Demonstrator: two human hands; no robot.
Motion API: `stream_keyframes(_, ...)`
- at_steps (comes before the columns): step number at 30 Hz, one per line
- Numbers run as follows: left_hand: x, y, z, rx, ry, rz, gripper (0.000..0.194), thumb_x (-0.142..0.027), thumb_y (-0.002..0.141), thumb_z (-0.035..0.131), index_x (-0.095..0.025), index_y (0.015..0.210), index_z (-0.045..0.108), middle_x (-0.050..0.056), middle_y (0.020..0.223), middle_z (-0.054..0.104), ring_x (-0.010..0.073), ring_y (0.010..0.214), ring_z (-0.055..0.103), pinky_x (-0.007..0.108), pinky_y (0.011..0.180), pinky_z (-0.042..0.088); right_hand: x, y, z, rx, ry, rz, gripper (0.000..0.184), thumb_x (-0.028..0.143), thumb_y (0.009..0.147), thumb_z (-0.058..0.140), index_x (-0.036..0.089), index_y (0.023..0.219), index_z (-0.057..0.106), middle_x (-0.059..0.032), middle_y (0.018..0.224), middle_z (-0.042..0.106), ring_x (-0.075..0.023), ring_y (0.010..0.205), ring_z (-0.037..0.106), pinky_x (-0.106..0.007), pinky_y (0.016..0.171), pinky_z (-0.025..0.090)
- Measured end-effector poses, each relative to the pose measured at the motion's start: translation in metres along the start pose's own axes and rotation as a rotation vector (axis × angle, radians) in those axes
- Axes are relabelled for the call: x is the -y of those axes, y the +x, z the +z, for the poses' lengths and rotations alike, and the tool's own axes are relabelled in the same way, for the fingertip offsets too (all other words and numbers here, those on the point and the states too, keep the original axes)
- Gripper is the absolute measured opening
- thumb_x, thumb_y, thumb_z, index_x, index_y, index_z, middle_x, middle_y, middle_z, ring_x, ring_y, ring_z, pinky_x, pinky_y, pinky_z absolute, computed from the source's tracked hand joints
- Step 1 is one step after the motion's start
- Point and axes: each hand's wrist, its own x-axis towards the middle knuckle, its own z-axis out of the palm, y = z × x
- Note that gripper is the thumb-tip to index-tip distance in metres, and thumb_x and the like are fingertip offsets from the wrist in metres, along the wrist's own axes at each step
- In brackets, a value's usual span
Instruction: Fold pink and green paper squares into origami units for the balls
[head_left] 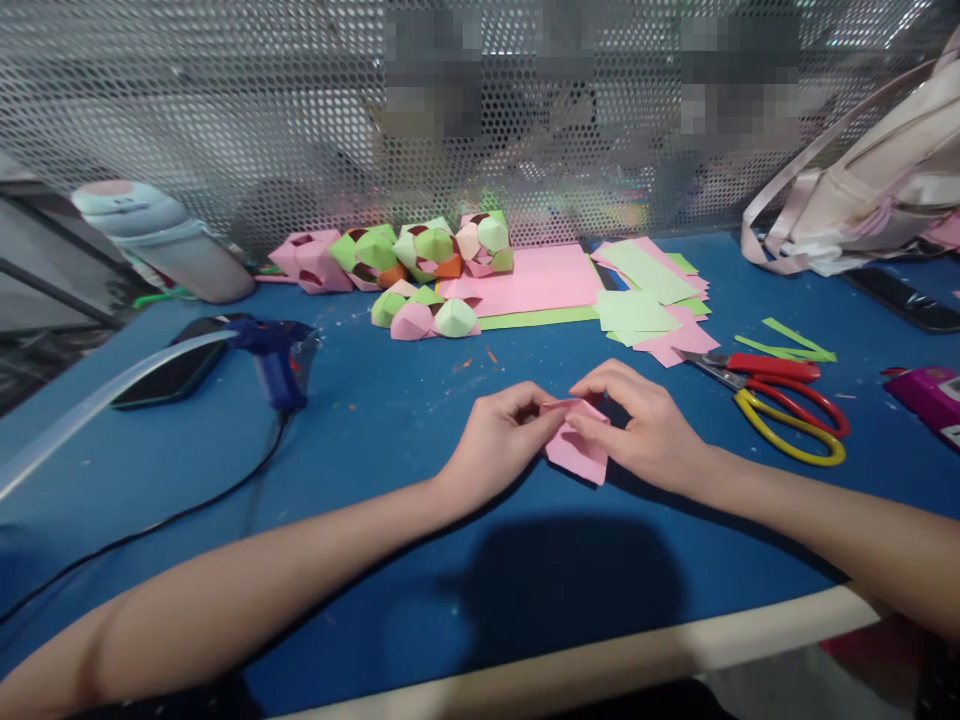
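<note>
A small pink paper, partly folded, is held just above the blue table near its middle. My left hand pinches its left edge between thumb and fingers. From the other side, my right hand grips the paper's upper right part, thumb on the near face. Some of the folds are hidden behind my fingers. Beyond my hands lie cut pink and green paper pieces. Scissors with red and yellow handles rest to the right of my right hand.
Folded paper balls line the back, with smaller folded pieces before them. A blue glue gun with its cord stands left, near a dark phone and a bottle. A bag and another phone are at right.
</note>
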Motion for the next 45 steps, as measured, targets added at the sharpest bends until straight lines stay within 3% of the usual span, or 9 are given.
stream_keyframes(8,0.001,0.003,0.001,-0.05,-0.045,-0.047,0.02,-0.032,0.079,0.065,-0.013,0.073,0.062,-0.001,0.066,0.059,0.0093,0.062,0.049,0.02,0.056,0.038,-0.008,0.001,0.0,-0.057,0.006,0.101,0.014,0.02,0.087,0.06,0.017,0.075,0.066,-0.0018,0.073,0.062,-0.0131,0.07,0.056,-0.028,0.067,0.044)
stream_keyframes(13,0.003,0.003,0.002,-0.066,-0.089,-0.055,0.02,-0.031,0.079,0.065,-0.014,0.07,0.058,-0.002,0.065,0.057,0.0091,0.063,0.049,0.02,0.058,0.039,-0.009,0.002,-0.001,-0.049,0.051,0.089,0.01,0.025,0.085,0.063,0.018,0.087,0.07,-0.004,0.082,0.066,-0.0144,0.076,0.059,-0.029,0.07,0.046)
stream_keyframes(20,0.004,0.003,0.002,-0.088,-0.14,-0.093,0.018,-0.03,0.078,0.065,-0.014,0.072,0.059,-0.001,0.069,0.06,0.0102,0.065,0.052,0.021,0.06,0.04,-0.009,0.003,-0.002,-0.032,0.087,0.128,0.013,0.027,0.086,0.061,0.019,0.085,0.071,-0.0034,0.083,0.069,-0.0144,0.076,0.061,-0.029,0.071,0.047)
stream_keyframes(25,0.002,0.005,0.004,-0.162,-0.206,-0.153,0.016,-0.028,0.078,0.064,-0.015,0.075,0.056,-0.002,0.067,0.059,0.0091,0.062,0.051,0.02,0.058,0.04,-0.011,0.003,0.003,-0.016,0.07,0.276,0.017,0.025,0.082,0.063,0.018,0.098,0.064,0.0001,0.082,0.066,-0.0121,0.07,0.059,-0.025,0.065,0.045)
stream_keyframes(28,0.0,0.005,0.005,-0.115,-0.261,-0.168,0.016,-0.027,0.076,0.066,-0.016,0.081,0.055,-0.003,0.068,0.058,0.0086,0.061,0.052,0.019,0.058,0.04,-0.013,0.004,0.002,0.0,0.007,0.257,0.011,0.018,0.086,0.054,0.018,0.087,0.065,0.0014,0.074,0.063,-0.0109,0.065,0.055,-0.024,0.062,0.042)
stream_keyframes(32,-0.005,0.004,0.003,0.043,-0.296,-0.148,0.023,-0.031,0.079,0.065,-0.018,0.095,0.056,-0.001,0.081,0.062,0.0113,0.067,0.059,0.023,0.063,0.046,-0.015,0.006,-0.003,0.047,-0.099,0.075,0.02,0.009,0.086,0.05,0.018,0.089,0.067,-0.0014,0.079,0.063,-0.0126,0.074,0.057,-0.026,0.068,0.044)
stream_keyframes(35,-0.007,0.004,0.001,0.072,-0.149,-0.11,0.018,-0.033,0.08,0.063,-0.016,0.082,0.059,-0.002,0.07,0.057,0.0094,0.059,0.053,0.022,0.057,0.041,-0.013,0.005,-0.006,0.043,-0.111,-0.019,0.022,0.011,0.088,0.049,0.018,0.099,0.067,-0.0036,0.085,0.064,-0.0139,0.079,0.059,-0.027,0.072,0.046)
stream_keyframes(40,-0.006,0.004,0.002,-0.019,-0.116,-0.163,0.021,-0.029,0.077,0.064,-0.016,0.068,0.051,-0.006,0.058,0.045,0.0068,0.053,0.038,0.02,0.05,0.029,-0.011,0.002,-0.004,-0.099,-0.048,0.131,0.035,0.017,0.081,0.061,0.019,0.116,0.057,-0.0044,0.101,0.065,-0.0147,0.081,0.062,-0.029,0.075,0.049)
stream_keyframes(45,-0.003,0.002,0.007,0.011,-0.255,-0.209,0.018,-0.026,0.076,0.064,-0.017,0.073,0.049,-0.006,0.061,0.045,0.007,0.055,0.04,0.019,0.052,0.03,-0.01,0.001,0.0,-0.109,0.035,0.185,0.028,0.016,0.083,0.056,0.021,0.111,0.055,0.0,0.085,0.064,-0.0124,0.07,0.06,-0.028,0.072,0.049)
